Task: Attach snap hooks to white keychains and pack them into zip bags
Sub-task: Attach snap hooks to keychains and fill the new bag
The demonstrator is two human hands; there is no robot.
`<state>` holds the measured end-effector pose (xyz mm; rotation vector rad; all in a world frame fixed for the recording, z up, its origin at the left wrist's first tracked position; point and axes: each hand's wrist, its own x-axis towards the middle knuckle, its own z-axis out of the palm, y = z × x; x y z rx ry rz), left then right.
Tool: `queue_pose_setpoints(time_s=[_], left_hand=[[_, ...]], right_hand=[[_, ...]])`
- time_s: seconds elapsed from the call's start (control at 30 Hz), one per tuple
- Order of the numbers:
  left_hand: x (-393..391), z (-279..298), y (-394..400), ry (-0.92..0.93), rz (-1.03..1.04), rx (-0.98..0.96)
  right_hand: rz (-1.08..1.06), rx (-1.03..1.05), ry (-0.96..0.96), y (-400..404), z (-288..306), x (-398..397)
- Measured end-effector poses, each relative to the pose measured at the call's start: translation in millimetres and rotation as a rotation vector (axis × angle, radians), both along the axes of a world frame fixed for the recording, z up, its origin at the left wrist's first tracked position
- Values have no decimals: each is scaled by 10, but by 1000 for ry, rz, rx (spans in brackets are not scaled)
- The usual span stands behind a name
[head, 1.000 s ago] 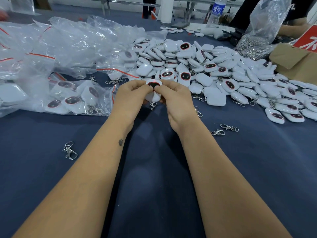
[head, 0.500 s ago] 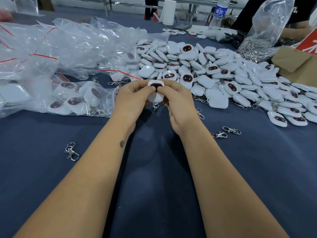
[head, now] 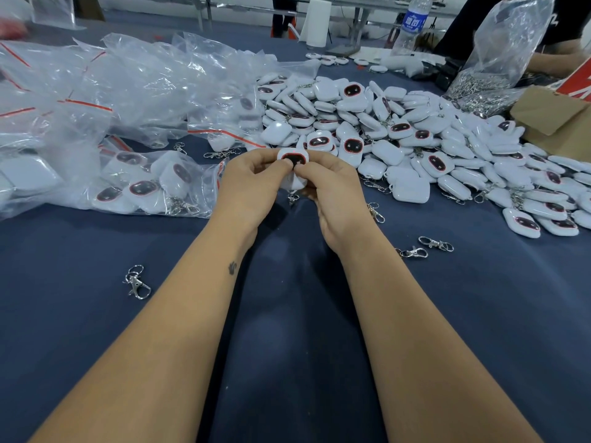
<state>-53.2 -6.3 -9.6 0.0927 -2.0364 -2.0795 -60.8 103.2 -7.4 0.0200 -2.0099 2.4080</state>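
Both hands met over the dark blue table [head: 287, 346], the left hand [head: 252, 183] and the right hand [head: 332, 190] each pinching the same white keychain [head: 292, 159] between thumb and fingertips, its dark red-rimmed face turned up. A snap hook [head: 292, 198] dangled just beneath it, though whether it was already clipped on I could not tell, since the fingers hid the join. Plenty had been done, by the look of it: a zip bag [head: 144, 183] at the left held several keychains with hooks, and more red-striped bags [head: 128, 91] lay heaped behind it, some seemingly still unfilled. Far more remained, I judged. A big pile of keychains [head: 399, 132] spread across the right side of the table, many apparently without hooks, a few showing metal among them. Loose hooks lay scattered near the arms, one [head: 137, 282] well off to the left, a pair [head: 423, 247] at the right, and another [head: 375, 212] just beside the right wrist. A clear sack of hooks [head: 489, 78] stood at the far right corner beside a cardboard box [head: 556, 123].
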Motion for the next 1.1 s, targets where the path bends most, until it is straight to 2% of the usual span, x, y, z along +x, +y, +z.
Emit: queue_pose_setpoints(time_s=[0.2,0.7,0.77,0.87,0.9,0.97,1.03,1.1], left_hand=[[12,16,2,-15,1,93],[17,22,11,-27,-35,54],[29,29,25,-4,-11,-71],[99,38,77,179,115,-637],[134,59,89,257,175,-732],[178,112,55,351,315,-799],[155,115,-79,284,451,-920],[118,91,-255,16,488,-1066]], right_hand=[[6,142,30,-52,21,62],[-38,119,21,-7,3,38],[-55,95,31,-15,-4,24],[-81,-13,-1,-34,-6,-3],[-89,-38,-12,-33,-2,-7],[-98,-66,-15,-18,-9,-22],[-102,-77,-14,-9,-7,-22],[-109,-84,-21,-12,-8,-21]])
